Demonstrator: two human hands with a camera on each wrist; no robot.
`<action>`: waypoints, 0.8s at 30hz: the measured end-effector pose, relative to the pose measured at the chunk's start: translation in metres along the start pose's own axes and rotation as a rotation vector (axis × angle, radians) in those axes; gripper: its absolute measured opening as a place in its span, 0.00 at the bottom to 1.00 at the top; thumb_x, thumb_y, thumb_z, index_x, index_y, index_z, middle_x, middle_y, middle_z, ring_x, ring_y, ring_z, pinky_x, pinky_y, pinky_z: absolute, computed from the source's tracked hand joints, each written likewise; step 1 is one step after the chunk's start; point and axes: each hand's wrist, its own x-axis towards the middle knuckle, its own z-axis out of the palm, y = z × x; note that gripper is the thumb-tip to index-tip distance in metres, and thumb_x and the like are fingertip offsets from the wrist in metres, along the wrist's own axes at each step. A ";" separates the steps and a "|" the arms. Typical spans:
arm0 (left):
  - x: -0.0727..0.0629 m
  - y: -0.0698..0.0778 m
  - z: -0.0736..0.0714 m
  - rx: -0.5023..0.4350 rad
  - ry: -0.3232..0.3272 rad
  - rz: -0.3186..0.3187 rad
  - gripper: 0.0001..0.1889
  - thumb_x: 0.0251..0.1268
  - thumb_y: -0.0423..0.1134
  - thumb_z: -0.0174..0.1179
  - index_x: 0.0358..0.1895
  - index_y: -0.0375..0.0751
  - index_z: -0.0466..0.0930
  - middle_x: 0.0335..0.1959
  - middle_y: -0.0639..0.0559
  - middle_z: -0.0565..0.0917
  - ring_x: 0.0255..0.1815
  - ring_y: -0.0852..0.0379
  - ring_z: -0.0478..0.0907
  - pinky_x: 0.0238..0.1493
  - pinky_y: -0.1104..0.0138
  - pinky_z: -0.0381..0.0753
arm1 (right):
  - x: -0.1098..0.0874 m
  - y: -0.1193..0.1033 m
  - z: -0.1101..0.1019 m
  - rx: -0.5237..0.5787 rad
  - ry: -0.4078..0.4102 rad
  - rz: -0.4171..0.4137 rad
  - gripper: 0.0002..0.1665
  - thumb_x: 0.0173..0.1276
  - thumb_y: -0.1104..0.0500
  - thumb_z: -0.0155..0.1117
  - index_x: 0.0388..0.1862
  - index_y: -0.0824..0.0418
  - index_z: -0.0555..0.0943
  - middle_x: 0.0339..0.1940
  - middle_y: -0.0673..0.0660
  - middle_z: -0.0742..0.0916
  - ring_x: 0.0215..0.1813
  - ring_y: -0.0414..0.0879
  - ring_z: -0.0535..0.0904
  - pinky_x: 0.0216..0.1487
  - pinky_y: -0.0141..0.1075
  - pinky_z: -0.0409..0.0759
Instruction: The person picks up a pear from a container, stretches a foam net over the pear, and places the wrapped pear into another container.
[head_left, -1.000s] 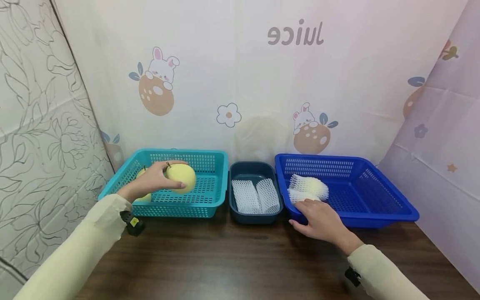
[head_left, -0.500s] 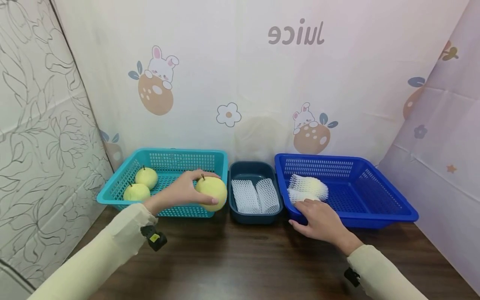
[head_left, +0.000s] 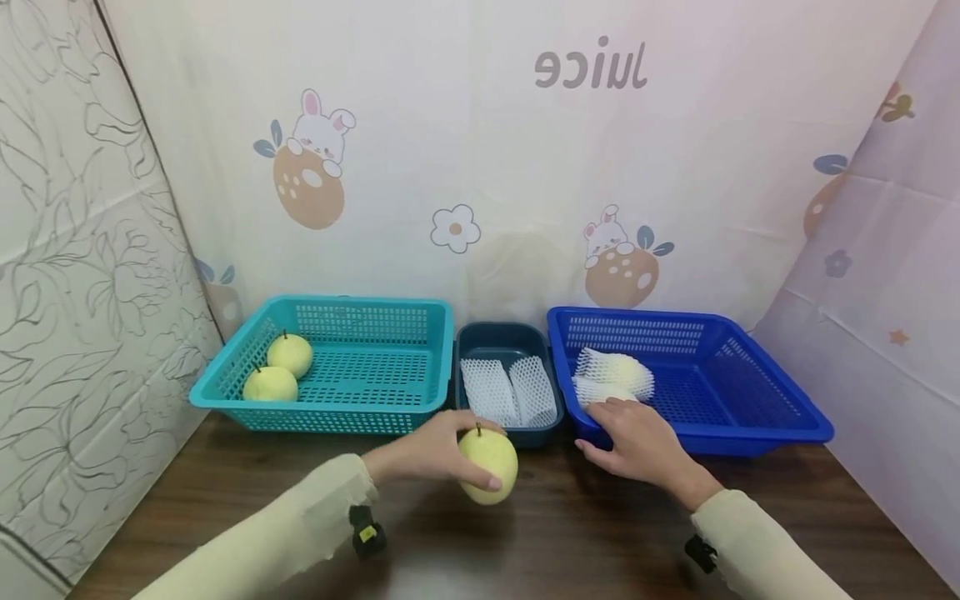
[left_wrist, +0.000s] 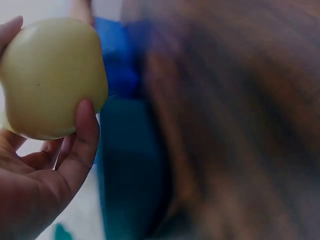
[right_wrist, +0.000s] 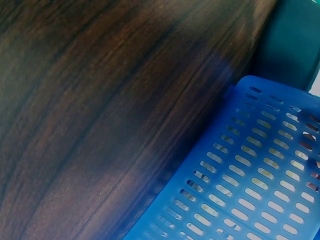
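My left hand (head_left: pixel 431 450) grips a round pale-yellow pear (head_left: pixel 491 467), thumb on its near side, above the table in front of the dark teal tub (head_left: pixel 504 437). The stem points up in the head view. The pear (left_wrist: pixel 55 80) fills the upper left of the left wrist view. My right hand (head_left: pixel 637 437) rests at the near left corner of the blue basket (head_left: pixel 750 432), fingers over the rim beside foam-netted fruit (head_left: pixel 618 375). Its thumb stays outside, apart from the fingers; the fingertips are partly hidden. Slots in the blue basket (right_wrist: pixel 240 165) show bits of the inside.
Two more pears (head_left: pixel 270 383) lie at the left of the turquoise basket (head_left: pixel 337 421). White foam net sleeves (head_left: pixel 491 392) lie in the tub between the baskets. A printed curtain (head_left: pixel 517 167) hangs behind, and the brown wooden table (head_left: pixel 585 542) extends in front.
My left hand has carried the pear from above the turquoise basket rightward and nearer, to in front of the tub. The right hand has stayed in place.
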 end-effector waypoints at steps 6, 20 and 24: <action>0.011 -0.020 0.026 0.042 -0.032 -0.015 0.26 0.41 0.53 0.75 0.49 0.55 0.82 0.38 0.63 0.78 0.41 0.60 0.72 0.37 0.66 0.75 | 0.000 -0.001 -0.001 0.002 -0.005 0.011 0.22 0.54 0.44 0.71 0.40 0.58 0.82 0.31 0.52 0.85 0.30 0.43 0.78 0.33 0.42 0.79; 0.019 -0.037 0.040 0.117 -0.030 -0.012 0.29 0.37 0.55 0.76 0.48 0.53 0.83 0.36 0.62 0.77 0.39 0.62 0.71 0.35 0.68 0.74 | -0.001 -0.001 0.000 -0.005 -0.019 0.026 0.24 0.56 0.43 0.69 0.42 0.59 0.83 0.34 0.53 0.86 0.32 0.45 0.80 0.36 0.44 0.80; 0.017 -0.039 0.042 0.109 -0.034 -0.023 0.29 0.37 0.55 0.76 0.49 0.53 0.83 0.36 0.62 0.76 0.38 0.61 0.71 0.35 0.67 0.74 | -0.002 -0.001 0.000 -0.007 -0.015 0.021 0.23 0.56 0.42 0.69 0.41 0.58 0.83 0.33 0.53 0.86 0.31 0.45 0.79 0.35 0.43 0.80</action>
